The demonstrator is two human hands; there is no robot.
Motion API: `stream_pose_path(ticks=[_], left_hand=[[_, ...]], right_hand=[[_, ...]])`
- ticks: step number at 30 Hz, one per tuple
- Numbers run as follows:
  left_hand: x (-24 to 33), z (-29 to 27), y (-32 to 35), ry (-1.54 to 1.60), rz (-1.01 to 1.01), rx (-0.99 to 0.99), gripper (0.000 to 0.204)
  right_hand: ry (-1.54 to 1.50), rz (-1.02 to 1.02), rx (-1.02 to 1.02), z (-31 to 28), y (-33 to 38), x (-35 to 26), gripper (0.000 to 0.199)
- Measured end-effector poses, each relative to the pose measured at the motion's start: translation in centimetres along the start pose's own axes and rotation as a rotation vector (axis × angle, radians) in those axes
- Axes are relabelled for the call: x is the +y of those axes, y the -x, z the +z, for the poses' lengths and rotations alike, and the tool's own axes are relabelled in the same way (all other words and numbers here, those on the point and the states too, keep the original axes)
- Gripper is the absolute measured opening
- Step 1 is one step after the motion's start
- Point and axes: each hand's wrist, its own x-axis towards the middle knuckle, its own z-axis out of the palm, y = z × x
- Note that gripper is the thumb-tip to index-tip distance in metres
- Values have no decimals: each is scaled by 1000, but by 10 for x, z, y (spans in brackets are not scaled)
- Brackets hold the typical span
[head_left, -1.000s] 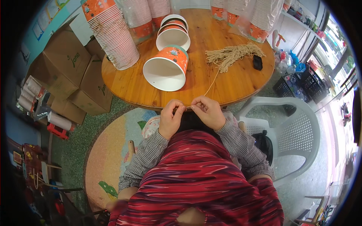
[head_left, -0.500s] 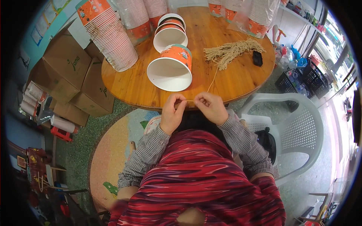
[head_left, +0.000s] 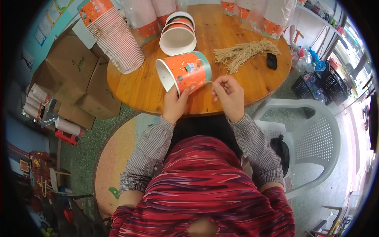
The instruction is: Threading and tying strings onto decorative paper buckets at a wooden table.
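Note:
An orange printed paper bucket (head_left: pixel 186 71) with a white inside lies tilted over the near part of the table, its mouth toward the left. My left hand (head_left: pixel 175 104) is closed on its near rim, thumb outside and fingers partly hidden by the wall. With bent fingers my right hand (head_left: pixel 230 96) pinches a thin tan cord (head_left: pixel 209 82) at the bucket's teal base end. A bundle of tan cords (head_left: pixel 245 54) rests farther back to the right, beside a small black object (head_left: pixel 271 61). Just behind the bucket, several similar buckets (head_left: pixel 177 38) lie nested on their sides.
A tall stack of paper buckets (head_left: pixel 114 41) leans at the table's left, and plastic-wrapped stacks (head_left: pixel 272 19) stand at the back. Cardboard boxes (head_left: pixel 73 75) are piled left of the wooden table (head_left: pixel 130 93). A grey plastic chair (head_left: pixel 316 134) stands at right, with crates (head_left: pixel 329 81) beyond.
My left hand has let go of the cord and taken hold of the bucket, which has turned and shifted right. My right hand has moved up and right with the cord.

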Motion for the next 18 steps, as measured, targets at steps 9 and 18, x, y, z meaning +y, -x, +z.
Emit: stream_pose_path(ticks=[9, 18], left_hand=[[27, -25, 67, 318, -165, -132, 25], [34, -24, 74, 493, -155, -113, 33]], right_hand=[[213, -50, -144, 42, 9, 8, 8], [129, -90, -140, 53, 24, 7, 6]])
